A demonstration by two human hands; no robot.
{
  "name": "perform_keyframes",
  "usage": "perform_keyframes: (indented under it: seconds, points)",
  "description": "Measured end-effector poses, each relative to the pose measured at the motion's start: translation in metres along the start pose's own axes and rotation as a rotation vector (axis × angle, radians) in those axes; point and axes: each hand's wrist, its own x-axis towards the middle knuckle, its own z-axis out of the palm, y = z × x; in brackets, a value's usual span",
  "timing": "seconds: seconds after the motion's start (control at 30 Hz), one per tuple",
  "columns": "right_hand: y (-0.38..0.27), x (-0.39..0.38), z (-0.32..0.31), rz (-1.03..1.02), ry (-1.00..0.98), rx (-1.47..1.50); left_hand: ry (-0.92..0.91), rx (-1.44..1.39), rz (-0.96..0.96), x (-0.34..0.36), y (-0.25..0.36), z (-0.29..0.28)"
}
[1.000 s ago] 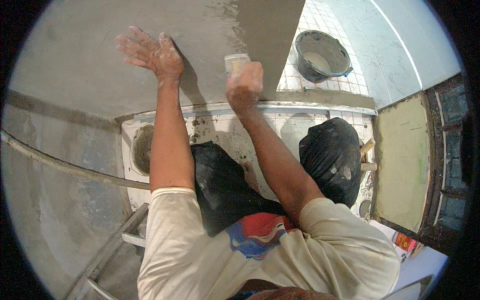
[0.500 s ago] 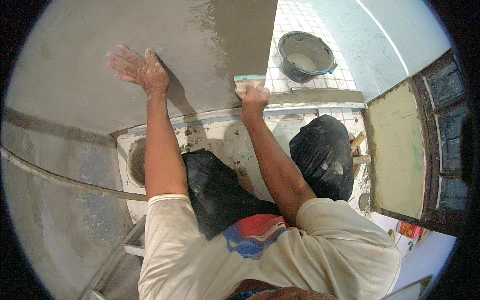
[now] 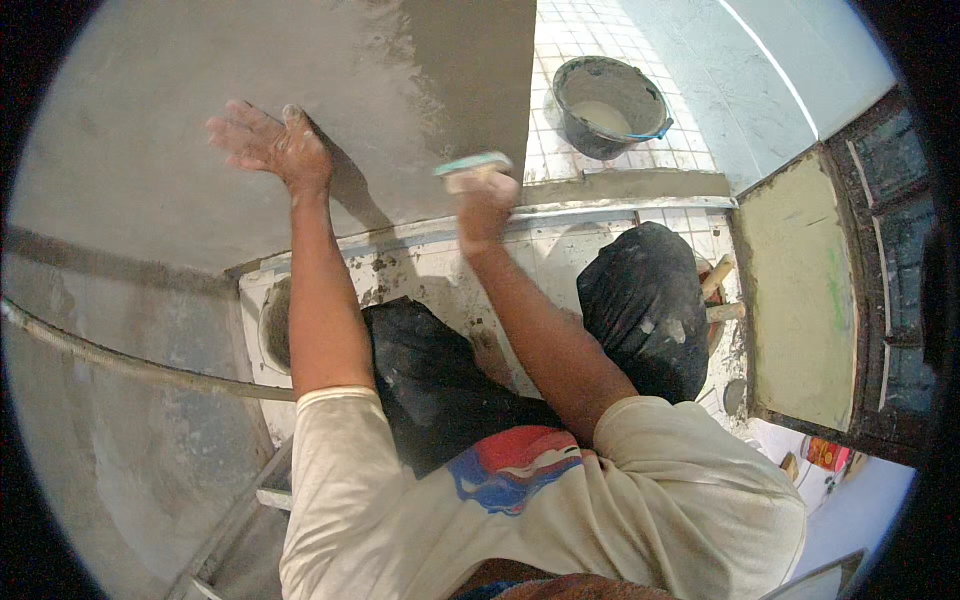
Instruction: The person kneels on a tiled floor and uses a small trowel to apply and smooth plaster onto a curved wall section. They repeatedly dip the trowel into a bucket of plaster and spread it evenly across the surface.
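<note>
My left hand [image 3: 272, 142] rests with its fingers spread against the grey plastered wall [image 3: 180, 90]. Patches of cement mark its fingers and thumb. Closed in my right hand [image 3: 487, 208] is a flat, wide scraper [image 3: 474, 168] with a pale body and a teal edge, blurred by motion. It is at the wall's darker, wet-looking strip [image 3: 468, 80], near the wall's right edge. Whether the scraper touches the surface I cannot tell.
A dark bucket [image 3: 606, 105] with a blue handle grip and grey mix inside stands on white tiles beyond a low cement-coated sill [image 3: 650, 186]. A pale hose [image 3: 130, 357] crosses at left, above a ladder-like frame [image 3: 235, 520]. A dark-framed panel [image 3: 800, 300] stands at right.
My right hand and the scraper have moved left along the wall, away from its right edge, and the scraper has tilted. My left hand stays spread at nearly the same spot.
</note>
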Motion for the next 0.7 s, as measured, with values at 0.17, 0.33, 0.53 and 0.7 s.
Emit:
perform_keyframes:
  seconds: [0.17,0.33,0.53,0.7]
  points:
    - [0.022,0.043,-0.031,-0.008,0.164,-0.056,0.001,-0.034,-0.001,-0.001,0.004,0.007]
    - [-0.107,-0.012,0.048,-0.456,-0.029,-0.294,0.019,0.036,-0.002,-0.004,-0.007,0.003]
    - [-0.184,-0.108,0.04,-0.238,-0.507,0.046,0.009,0.082,-0.066,0.005,-0.015,0.022]
    - [-0.273,-0.076,-0.045,-0.336,-0.5,-0.099,0.055,0.177,0.103,-0.001,-0.046,0.03]
